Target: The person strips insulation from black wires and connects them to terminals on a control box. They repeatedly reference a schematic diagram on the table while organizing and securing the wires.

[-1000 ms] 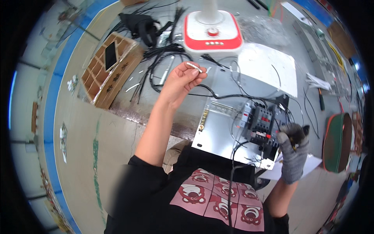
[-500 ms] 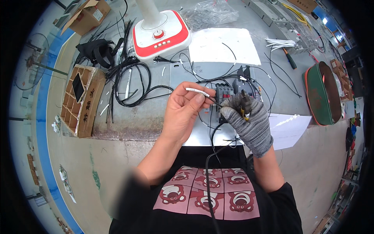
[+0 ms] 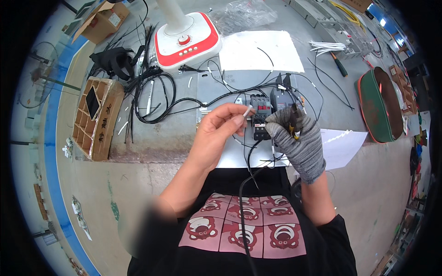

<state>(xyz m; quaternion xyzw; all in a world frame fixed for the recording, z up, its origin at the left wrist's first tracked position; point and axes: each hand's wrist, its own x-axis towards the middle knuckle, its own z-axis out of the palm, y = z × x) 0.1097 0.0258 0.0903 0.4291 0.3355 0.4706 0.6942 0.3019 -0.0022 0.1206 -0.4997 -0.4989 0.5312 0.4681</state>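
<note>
My bare left hand (image 3: 216,131) pinches a short white marker sleeve (image 3: 248,111) between thumb and forefinger. It tilts upward beside a black contactor block (image 3: 261,105) with a red part on its front. Just right of the block, my right hand (image 3: 299,147), in a grey knitted glove, is closed around pliers (image 3: 294,123) with dark and yellow parts; their jaws are mostly hidden. Thumb and forefinger of that glove are close together, and whether a wire is between them cannot be made out. A thick black cable (image 3: 241,193) runs down over my shirt from below the block.
A grey metal plate (image 3: 212,85) lies under the wiring. Coiled black wires (image 3: 156,99) and a compartmented cardboard box (image 3: 103,119) are on the left. Farther back are a red-and-white fan base (image 3: 189,43) and a white sheet (image 3: 262,53). A green bin (image 3: 378,106) stands right.
The white sleeve has turned from pointing left to pointing up, near the block. The black wire that ran between my hands no longer shows there. More of the contactor block is visible.
</note>
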